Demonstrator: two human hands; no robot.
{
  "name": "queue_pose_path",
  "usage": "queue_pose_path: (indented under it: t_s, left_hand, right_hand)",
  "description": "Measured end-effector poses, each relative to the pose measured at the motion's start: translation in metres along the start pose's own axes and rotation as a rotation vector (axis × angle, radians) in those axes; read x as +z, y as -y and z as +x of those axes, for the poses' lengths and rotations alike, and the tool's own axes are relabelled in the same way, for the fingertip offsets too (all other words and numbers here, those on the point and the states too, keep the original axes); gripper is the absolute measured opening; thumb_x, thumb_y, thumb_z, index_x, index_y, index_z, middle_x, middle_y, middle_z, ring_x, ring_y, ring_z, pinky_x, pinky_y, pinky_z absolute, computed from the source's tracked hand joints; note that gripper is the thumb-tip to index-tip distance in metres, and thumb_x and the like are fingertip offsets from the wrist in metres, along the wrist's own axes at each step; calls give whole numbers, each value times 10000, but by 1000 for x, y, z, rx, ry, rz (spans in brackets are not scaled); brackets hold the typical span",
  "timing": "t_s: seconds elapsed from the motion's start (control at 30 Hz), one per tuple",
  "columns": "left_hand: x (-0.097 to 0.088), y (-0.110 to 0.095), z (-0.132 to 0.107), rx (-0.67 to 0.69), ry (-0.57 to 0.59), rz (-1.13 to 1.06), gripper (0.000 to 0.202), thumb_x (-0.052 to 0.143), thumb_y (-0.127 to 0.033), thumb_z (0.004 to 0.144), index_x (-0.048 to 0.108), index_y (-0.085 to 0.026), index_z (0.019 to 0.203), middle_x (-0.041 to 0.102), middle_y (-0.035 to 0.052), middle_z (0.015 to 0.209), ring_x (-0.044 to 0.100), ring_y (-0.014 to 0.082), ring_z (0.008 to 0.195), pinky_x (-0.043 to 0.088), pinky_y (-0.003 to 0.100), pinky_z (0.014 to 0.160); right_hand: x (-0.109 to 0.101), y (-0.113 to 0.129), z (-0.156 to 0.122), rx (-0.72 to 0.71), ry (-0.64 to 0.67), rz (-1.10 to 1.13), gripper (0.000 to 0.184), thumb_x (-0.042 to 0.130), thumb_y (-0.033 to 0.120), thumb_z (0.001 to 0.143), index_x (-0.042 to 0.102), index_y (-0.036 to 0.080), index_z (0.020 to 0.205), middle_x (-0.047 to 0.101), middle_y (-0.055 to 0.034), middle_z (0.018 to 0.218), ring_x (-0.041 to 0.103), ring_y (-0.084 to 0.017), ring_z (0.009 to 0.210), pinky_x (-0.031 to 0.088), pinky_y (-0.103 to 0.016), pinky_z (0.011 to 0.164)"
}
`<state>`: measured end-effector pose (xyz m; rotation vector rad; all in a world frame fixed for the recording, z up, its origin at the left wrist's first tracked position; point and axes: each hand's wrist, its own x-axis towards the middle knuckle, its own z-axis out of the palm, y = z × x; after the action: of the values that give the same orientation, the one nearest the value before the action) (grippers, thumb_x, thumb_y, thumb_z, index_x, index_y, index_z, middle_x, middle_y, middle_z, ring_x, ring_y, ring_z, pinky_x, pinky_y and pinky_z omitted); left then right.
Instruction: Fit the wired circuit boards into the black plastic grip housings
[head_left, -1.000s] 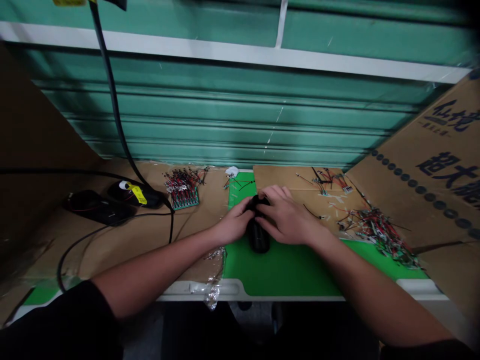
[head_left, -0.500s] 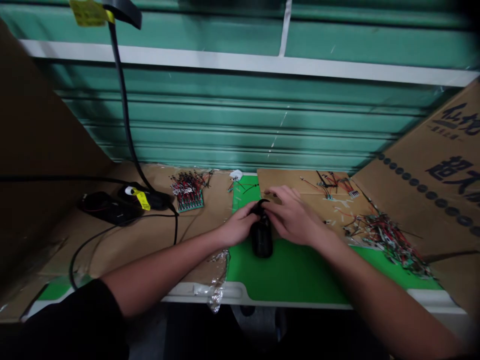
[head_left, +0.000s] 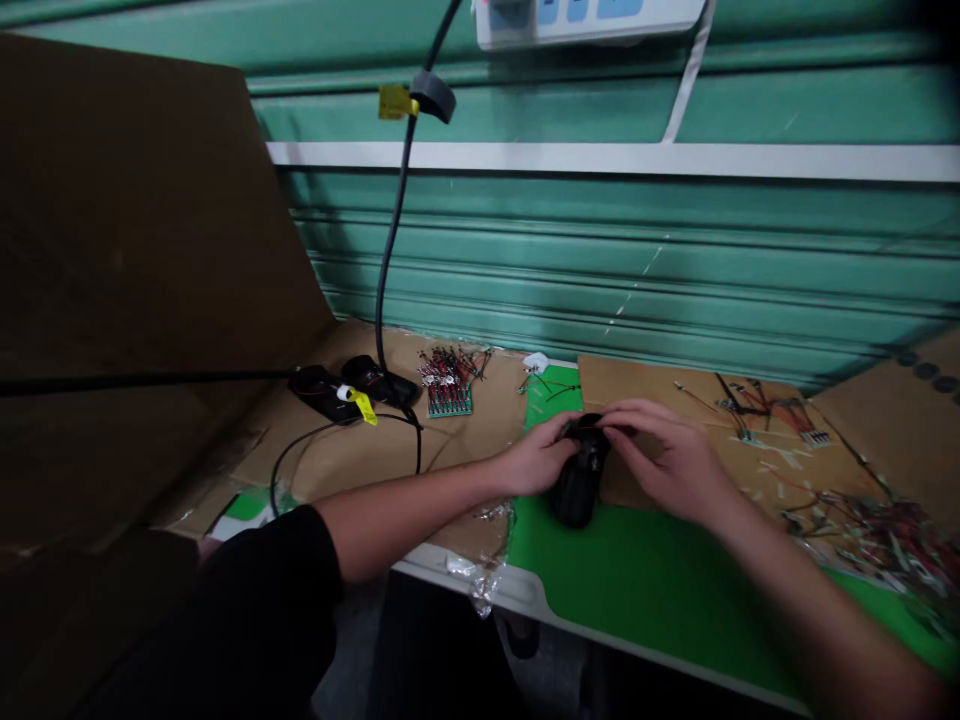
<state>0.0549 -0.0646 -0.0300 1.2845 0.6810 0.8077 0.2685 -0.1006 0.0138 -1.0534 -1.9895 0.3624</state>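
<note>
A black, rounded, elongated case (head_left: 576,492) stands over the green mat, its lower end towards me. My left hand (head_left: 541,458) is wrapped round its left side, with the thumb lying across its upper part. At the case's top right edge my right hand (head_left: 664,455) brings thumb and fingertips together in a pinch. A thin reddish line, perhaps a wire, shows at the top of the case near these fingertips. What exactly the right fingers grip is too small to make out.
Two similar black cases (head_left: 324,393) lie left among black cables. Near them stands a green circuit-board strip (head_left: 450,402) with red and black wires. Wired parts (head_left: 750,410) lie on cardboard at the right, beside a tangled wire heap (head_left: 892,535). Cardboard walls (head_left: 150,220) flank the table.
The view has swung left, so everything appears farther right. The case is turned so more of its top shows, and the right fingers have moved from over its top to its right edge.
</note>
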Motion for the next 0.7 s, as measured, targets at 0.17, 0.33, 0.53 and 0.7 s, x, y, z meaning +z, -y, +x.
queue_pose_path:
  t_s: [0.17, 0.33, 0.53, 0.7]
  left_hand:
    - [-3, -9, -3, -60, 42, 36, 531, 718, -288, 851, 639, -195, 1367, 717, 57, 1069, 649, 241, 1014, 496, 369, 934]
    - [-1, -51, -15, -27, 41, 379, 530, 712, -433, 917, 639, -188, 1381, 716, 58, 947, 667, 274, 922, 502, 403, 862]
    - [27, -84, -39, 77, -135, 890, 938, 934, -390, 697, 546, -125, 1509, 726, 206, 1097, 697, 468, 1057, 486, 525, 968]
    - [41, -74, -44, 25, -190, 885, 744, 848, -135, 656, 613, -116, 1361, 719, 200, 1041, 661, 524, 1188, 431, 581, 1095]
  right_hand:
    - [7, 2, 3, 355, 9, 303, 349, 775, 524, 944, 689, 243, 1133, 778, -68, 940, 727, -217, 674, 582, -346, 592]
    - [13, 7, 4, 518, 34, 403, 396, 792, 597, 868, 667, 233, 958, 683, -6, 600, 635, -202, 511, 423, -288, 474]
    - [20, 14, 2, 564, -43, 374, 307, 776, 501, 817, 606, 247, 844, 641, 8, 535, 590, -184, 456, 371, -275, 445]
    - [29, 23, 2, 558, -94, 412, 290, 788, 395, 778, 596, 248, 938, 656, 24, 667, 549, -141, 452, 350, -246, 399]
